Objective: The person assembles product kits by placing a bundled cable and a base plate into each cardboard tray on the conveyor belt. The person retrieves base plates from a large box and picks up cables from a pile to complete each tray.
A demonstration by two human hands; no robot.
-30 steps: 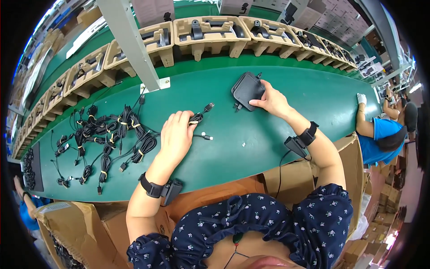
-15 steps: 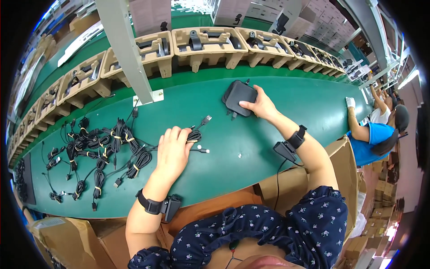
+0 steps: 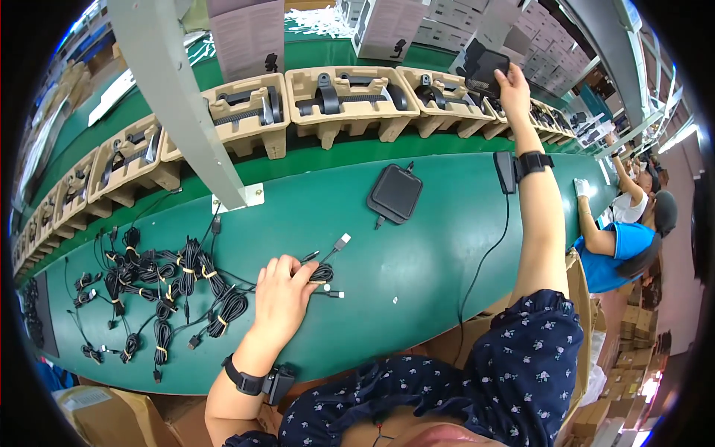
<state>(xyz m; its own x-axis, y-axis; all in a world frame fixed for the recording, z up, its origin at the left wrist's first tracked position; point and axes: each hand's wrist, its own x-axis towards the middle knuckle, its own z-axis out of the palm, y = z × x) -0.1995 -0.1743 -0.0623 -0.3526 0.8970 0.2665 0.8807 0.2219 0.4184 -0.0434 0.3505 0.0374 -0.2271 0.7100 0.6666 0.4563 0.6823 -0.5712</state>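
My left hand point(image 3: 281, 292) rests on the green table, its thumb and fingers closed on a coiled black cable point(image 3: 322, 273) whose pale plugs stick out to the right. Raised at the far right, my right hand point(image 3: 512, 89) grips a flat black square pad point(image 3: 488, 65) above the row of moulded trays. Another black rounded-square pad point(image 3: 395, 194) lies on the table between my hands, with short plugs poking out at its edges. To the left of my left hand spreads a heap of banded black cables point(image 3: 160, 272).
Brown pulp trays point(image 3: 350, 104) holding black parts line the far side. A grey metal post point(image 3: 179, 104) stands bolted to the table point(image 3: 439, 253). Printed boxes point(image 3: 249, 41) stand behind the trays. A person in blue point(image 3: 607, 242) sits at right. Cardboard boxes point(image 3: 112, 410) are below.
My right hand has lifted a black pad off the table and carried it up and away toward the trays, leaving the other pad lying there. My left hand stays on the coiled cable.
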